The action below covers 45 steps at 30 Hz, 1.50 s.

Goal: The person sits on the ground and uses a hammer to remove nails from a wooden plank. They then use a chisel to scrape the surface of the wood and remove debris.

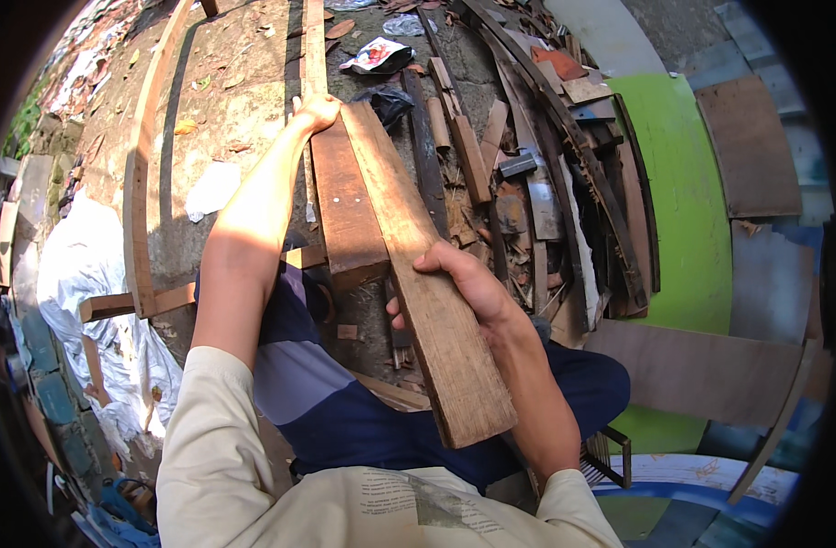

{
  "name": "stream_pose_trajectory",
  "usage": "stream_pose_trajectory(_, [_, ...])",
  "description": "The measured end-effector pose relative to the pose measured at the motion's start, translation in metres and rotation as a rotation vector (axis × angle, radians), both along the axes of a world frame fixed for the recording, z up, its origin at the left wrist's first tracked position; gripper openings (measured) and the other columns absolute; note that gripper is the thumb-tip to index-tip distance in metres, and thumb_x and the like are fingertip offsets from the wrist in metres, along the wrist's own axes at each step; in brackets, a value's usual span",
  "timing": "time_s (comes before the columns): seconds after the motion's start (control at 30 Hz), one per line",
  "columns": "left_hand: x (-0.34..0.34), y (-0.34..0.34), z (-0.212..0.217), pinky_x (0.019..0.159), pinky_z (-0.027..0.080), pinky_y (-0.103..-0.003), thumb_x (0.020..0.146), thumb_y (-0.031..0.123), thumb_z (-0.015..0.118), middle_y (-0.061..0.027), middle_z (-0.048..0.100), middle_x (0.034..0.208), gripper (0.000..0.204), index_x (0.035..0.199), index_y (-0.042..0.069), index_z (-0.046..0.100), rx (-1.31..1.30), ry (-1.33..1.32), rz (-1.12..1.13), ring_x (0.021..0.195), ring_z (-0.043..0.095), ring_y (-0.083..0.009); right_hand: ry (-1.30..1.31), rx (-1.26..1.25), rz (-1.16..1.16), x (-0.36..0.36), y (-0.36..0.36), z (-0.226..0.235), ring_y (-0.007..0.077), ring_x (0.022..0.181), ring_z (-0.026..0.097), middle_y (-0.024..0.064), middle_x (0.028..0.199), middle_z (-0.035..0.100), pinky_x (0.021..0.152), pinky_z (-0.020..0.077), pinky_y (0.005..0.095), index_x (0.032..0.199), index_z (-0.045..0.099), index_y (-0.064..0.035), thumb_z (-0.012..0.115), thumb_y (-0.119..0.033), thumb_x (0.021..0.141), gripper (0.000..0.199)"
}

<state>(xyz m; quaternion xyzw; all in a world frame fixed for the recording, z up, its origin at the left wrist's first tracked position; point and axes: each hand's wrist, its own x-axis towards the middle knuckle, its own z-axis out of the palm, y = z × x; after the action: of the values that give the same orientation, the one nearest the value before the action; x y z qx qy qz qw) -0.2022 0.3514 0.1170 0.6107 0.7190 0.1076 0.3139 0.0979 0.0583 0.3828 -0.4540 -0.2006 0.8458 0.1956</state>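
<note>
A pale brown wooden plank (404, 224) slants away from my lap, its near end over my thigh. My right hand (473, 288) grips its near half, thumb on top and fingers curled round the edge. At the plank's far end, my left hand (319, 111) is closed against its left edge; its fingertips are partly hidden. Under and left of the plank lies a thicker reddish-brown beam (347, 201), with small pale spots on its top. The plank overlaps the beam's right side.
A curved wooden rail (144, 164) stands at left, near white plastic sheeting (98, 301). Scrap wood (546, 183) is piled at right beside a bright green panel (683, 201). A white sheet (214, 190) and a printed packet (379, 57) lie on the ground.
</note>
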Motion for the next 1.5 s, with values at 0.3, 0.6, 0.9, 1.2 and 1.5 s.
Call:
stream_pose_trajectory(0.3, [-0.005, 0.005, -0.007, 0.117, 0.014, -0.068, 0.092, 0.043, 0.05, -0.0074, 0.009, 0.169, 0.041, 0.128, 0.033, 0.067, -0.004, 0.037, 0.019, 0.151, 0.009, -0.0494, -0.028, -0.017, -0.029, -0.005, -0.002, 0.003, 0.0294, 0.079, 0.071, 0.0191, 0.096, 0.062, 0.066, 0.0625, 0.039, 0.122, 0.048, 0.0114, 0.053, -0.023, 0.088, 0.048])
stream_pose_trajectory(0.6, [-0.002, 0.002, 0.0, 0.117, 0.013, -0.067, 0.093, 0.043, 0.049, -0.0068, 0.005, 0.169, 0.042, 0.131, 0.034, 0.065, -0.026, 0.04, 0.037, 0.152, 0.007, -0.0474, -0.057, -0.011, -0.035, -0.007, -0.002, 0.005, 0.0299, 0.076, 0.071, 0.0195, 0.095, 0.063, 0.065, 0.0617, 0.0386, 0.121, 0.049, 0.0124, 0.052, -0.025, 0.087, 0.05])
stream_pose_trajectory(0.9, [0.003, -0.001, 0.006, 0.118, 0.013, -0.066, 0.094, 0.044, 0.05, -0.0054, 0.004, 0.17, 0.042, 0.132, 0.034, 0.064, -0.034, 0.042, 0.053, 0.153, 0.006, -0.0452, -0.041, -0.012, -0.06, -0.007, -0.003, 0.001, 0.0303, 0.075, 0.071, 0.0194, 0.094, 0.063, 0.064, 0.0613, 0.0384, 0.12, 0.049, 0.0126, 0.052, -0.025, 0.087, 0.05])
stream_pose_trajectory(1.2, [-0.005, -0.008, 0.013, 0.122, 0.007, -0.06, 0.093, 0.045, 0.051, -0.0106, 0.022, 0.165, 0.042, 0.129, 0.03, 0.068, 0.038, 0.046, 0.014, 0.151, 0.016, -0.0452, 0.045, -0.039, -0.035, 0.0, -0.003, -0.009, 0.0294, 0.076, 0.069, 0.0182, 0.09, 0.06, 0.063, 0.0609, 0.0426, 0.123, 0.045, 0.0023, 0.056, -0.019, 0.086, 0.043])
stream_pose_trajectory(1.5, [0.019, -0.03, 0.097, 0.121, 0.02, -0.045, 0.089, 0.052, 0.062, -0.0186, 0.062, 0.135, 0.052, 0.13, 0.021, 0.067, 0.25, -0.208, 0.203, 0.136, 0.047, -0.0346, -0.09, 0.144, -0.179, 0.046, -0.028, -0.025, 0.0271, 0.075, 0.068, 0.0189, 0.1, 0.059, 0.063, 0.0599, 0.0423, 0.142, 0.032, -0.0021, 0.056, -0.016, 0.085, 0.063])
